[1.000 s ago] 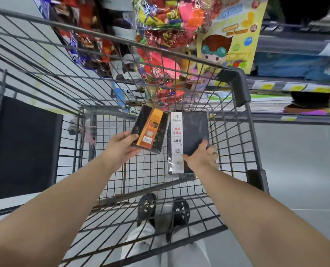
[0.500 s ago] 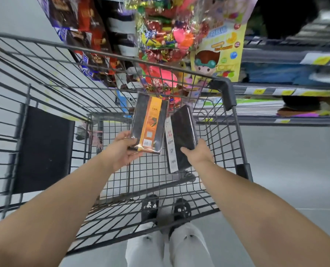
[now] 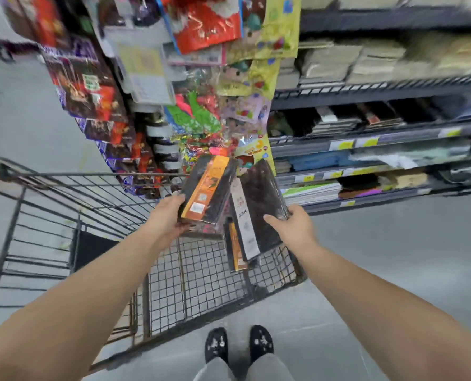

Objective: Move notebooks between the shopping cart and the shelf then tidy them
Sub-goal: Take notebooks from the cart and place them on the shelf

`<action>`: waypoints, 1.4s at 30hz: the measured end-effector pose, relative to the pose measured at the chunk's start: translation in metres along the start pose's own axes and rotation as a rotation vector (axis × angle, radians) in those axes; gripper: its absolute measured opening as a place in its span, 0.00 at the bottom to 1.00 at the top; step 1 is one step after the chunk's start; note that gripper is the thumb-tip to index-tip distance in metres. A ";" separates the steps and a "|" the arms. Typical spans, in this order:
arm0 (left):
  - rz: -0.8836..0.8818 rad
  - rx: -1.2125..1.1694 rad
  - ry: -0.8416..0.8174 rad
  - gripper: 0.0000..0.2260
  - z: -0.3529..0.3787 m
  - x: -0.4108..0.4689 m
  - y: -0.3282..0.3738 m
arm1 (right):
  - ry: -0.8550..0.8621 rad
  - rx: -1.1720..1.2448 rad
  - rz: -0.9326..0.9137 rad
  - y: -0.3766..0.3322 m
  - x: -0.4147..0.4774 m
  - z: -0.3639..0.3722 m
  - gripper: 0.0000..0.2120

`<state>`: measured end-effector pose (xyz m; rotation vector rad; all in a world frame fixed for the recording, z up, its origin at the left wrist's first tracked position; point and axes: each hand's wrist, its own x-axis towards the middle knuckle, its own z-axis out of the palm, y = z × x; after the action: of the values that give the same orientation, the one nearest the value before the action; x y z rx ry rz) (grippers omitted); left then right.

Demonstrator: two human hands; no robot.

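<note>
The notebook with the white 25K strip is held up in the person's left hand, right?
No. The head view shows the notebook with the white 25K strip held up in the right hand, not the left. The left hand holds an orange-banded notebook.

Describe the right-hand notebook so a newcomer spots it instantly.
Over the wire shopping cart, each hand holds a black notebook. The right hand grips the white-banded notebook, nearer the shelf. Its band reads 25K; the left hand holds the orange-banded notebook.

Colourful candy bags point(image 3: 207, 26) beside dark snack packets point(image 3: 91, 86); black speckled shoes point(image 3: 216, 343) on the grey floor point(image 3: 393, 257).
</note>
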<state>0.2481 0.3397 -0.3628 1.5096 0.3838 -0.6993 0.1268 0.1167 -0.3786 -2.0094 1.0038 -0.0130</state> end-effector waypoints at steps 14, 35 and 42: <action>0.185 0.160 -0.158 0.09 0.153 -0.043 0.037 | 0.327 0.278 0.122 0.051 -0.002 -0.156 0.18; 0.155 0.109 0.026 0.12 0.417 -0.019 -0.017 | 0.286 0.383 0.228 0.182 0.138 -0.345 0.21; 0.130 0.189 0.095 0.15 0.472 0.047 0.000 | 0.302 0.516 0.331 0.189 0.214 -0.364 0.36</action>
<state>0.1947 -0.1318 -0.3669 1.7350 0.2946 -0.5752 0.0195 -0.3328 -0.3573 -1.3807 1.3550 -0.3687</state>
